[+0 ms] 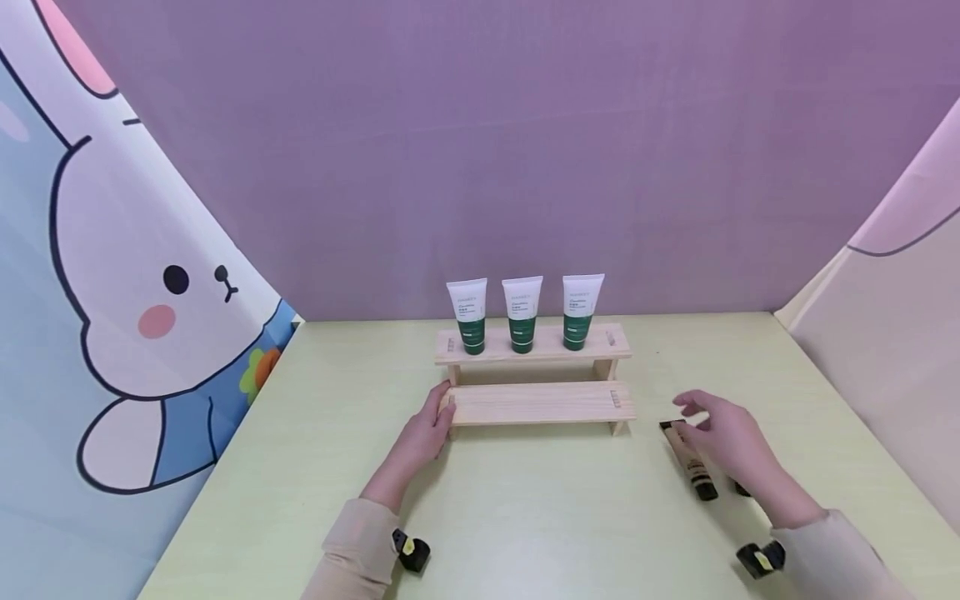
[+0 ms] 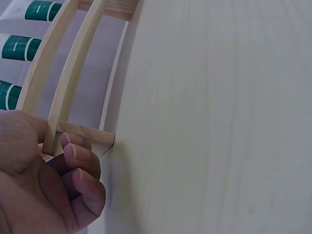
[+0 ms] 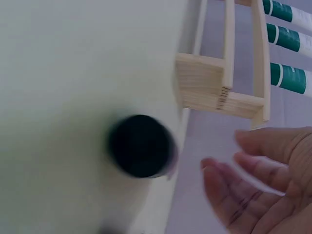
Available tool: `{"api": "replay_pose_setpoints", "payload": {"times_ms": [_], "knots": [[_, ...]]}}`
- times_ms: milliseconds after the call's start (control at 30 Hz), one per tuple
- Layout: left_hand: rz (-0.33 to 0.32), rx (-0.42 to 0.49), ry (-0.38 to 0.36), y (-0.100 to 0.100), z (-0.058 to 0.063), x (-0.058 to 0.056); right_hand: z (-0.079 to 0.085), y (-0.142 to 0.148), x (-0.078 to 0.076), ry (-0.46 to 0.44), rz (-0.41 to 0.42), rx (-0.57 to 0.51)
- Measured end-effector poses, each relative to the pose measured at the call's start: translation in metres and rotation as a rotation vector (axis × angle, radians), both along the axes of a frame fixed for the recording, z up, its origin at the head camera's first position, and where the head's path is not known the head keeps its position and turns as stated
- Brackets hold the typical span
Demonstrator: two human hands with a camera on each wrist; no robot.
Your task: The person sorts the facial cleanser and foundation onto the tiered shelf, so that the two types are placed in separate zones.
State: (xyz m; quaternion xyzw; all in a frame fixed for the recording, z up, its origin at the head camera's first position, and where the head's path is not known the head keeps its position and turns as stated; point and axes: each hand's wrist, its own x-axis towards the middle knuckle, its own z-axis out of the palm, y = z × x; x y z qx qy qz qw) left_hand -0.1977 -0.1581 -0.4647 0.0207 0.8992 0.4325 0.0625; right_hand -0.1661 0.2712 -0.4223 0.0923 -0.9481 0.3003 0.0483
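A two-step wooden display rack (image 1: 540, 403) stands on the table. My left hand (image 1: 424, 429) grips the left end of its lower step, the thumb on top; the left wrist view shows that hand (image 2: 53, 180) with curled fingers at the rack's end (image 2: 85, 131). Over a brown tube with a black cap (image 1: 690, 463), lying on the table right of the rack, is my right hand (image 1: 726, 433). Its fingers are loosely bent with nothing between them, as the right wrist view of the hand (image 3: 263, 185) shows. A round black cap (image 3: 141, 146) appears beside it there.
Three white-and-green tubes stand along the upper step: a left one (image 1: 470, 317), a middle one (image 1: 522, 314) and a right one (image 1: 581, 312). Another black cap (image 1: 741, 489) peeks out beneath my right wrist. A purple backdrop (image 1: 525, 167) rises behind the table (image 1: 540, 517).
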Motion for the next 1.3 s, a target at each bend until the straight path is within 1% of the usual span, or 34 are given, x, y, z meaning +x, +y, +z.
{"api": "replay_pose_setpoints", "payload": {"times_ms": [133,267,500,667,833,1033,1200,1300], "knots": [[0.000,0.001,0.001,0.000,0.000,0.000,-0.010,0.007,0.010,-0.038,-0.019,0.074],[0.003,0.008,0.000,0.001,0.001,0.001,-0.016,0.011,0.014,-0.062,-0.029,0.115],[-0.003,0.029,0.001,0.001,-0.002,-0.001,-0.019,0.010,0.012,-0.146,-0.011,0.121],[-0.005,0.028,0.000,0.000,-0.004,-0.001,-0.022,0.008,0.011,-0.166,0.017,0.130],[-0.004,0.027,0.001,-0.001,-0.003,-0.001,-0.025,0.006,0.010,-0.180,0.041,0.131],[-0.011,0.030,0.006,-0.001,-0.003,-0.001,-0.027,0.008,0.010,-0.182,0.045,0.119],[-0.016,0.030,0.012,-0.001,-0.003,-0.001,-0.027,0.010,0.011,-0.196,0.050,0.075],[-0.015,0.030,0.012,-0.002,-0.004,-0.002,-0.025,0.010,0.013,-0.216,0.046,0.025]]}}
